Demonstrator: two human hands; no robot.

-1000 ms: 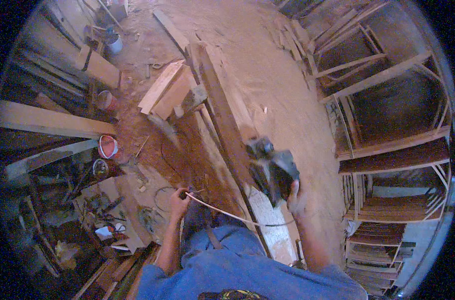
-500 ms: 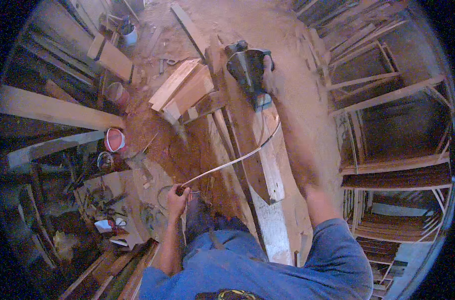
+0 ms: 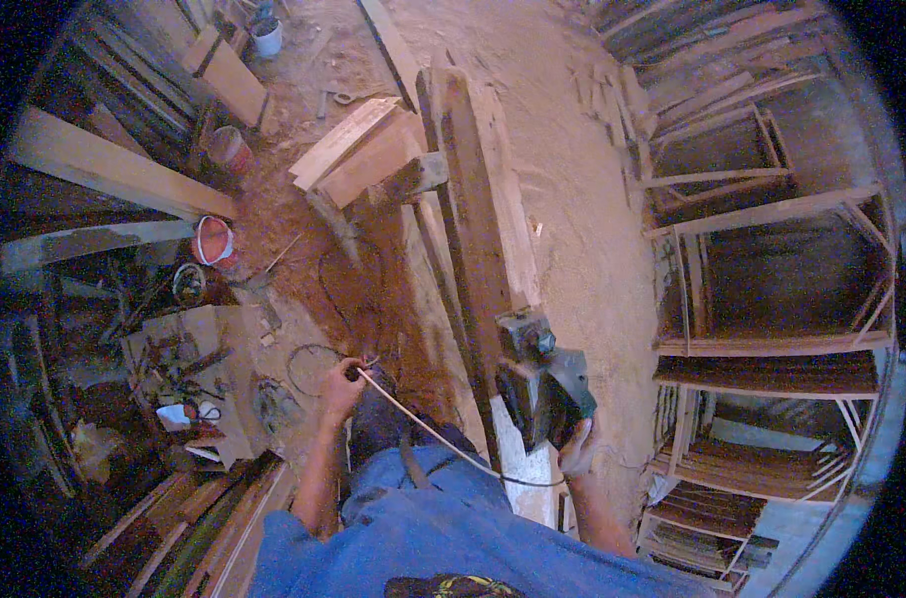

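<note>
My right hand (image 3: pixel 576 450) is closed on the rear of a dark electric hand planer (image 3: pixel 534 394). The planer sits over the near part of a long wooden beam (image 3: pixel 476 189). A pale board surface (image 3: pixel 528 473) shows beneath and behind the tool. From the planer the power cord (image 3: pixel 428 431) curves leftward across my front. Its other part is pinched in my left hand (image 3: pixel 344 389), which I hold up at my left, away from the wood. Several short cut boards (image 3: pixel 368 159) rest beside the beam's far left side.
Sawdust covers the floor (image 3: pixel 572 199). At the left stand a red bucket (image 3: pixel 214 241), a white bucket (image 3: pixel 266 38) and a low table (image 3: pixel 219 334) with tools. Wooden racks (image 3: pixel 772 344) line the right side. Leaning planks (image 3: pixel 124 164) stick out at the left.
My right hand has drawn the planer from the beam's far part back toward my body. The cord now sags closer to me. My left hand keeps its hold, shifted slightly.
</note>
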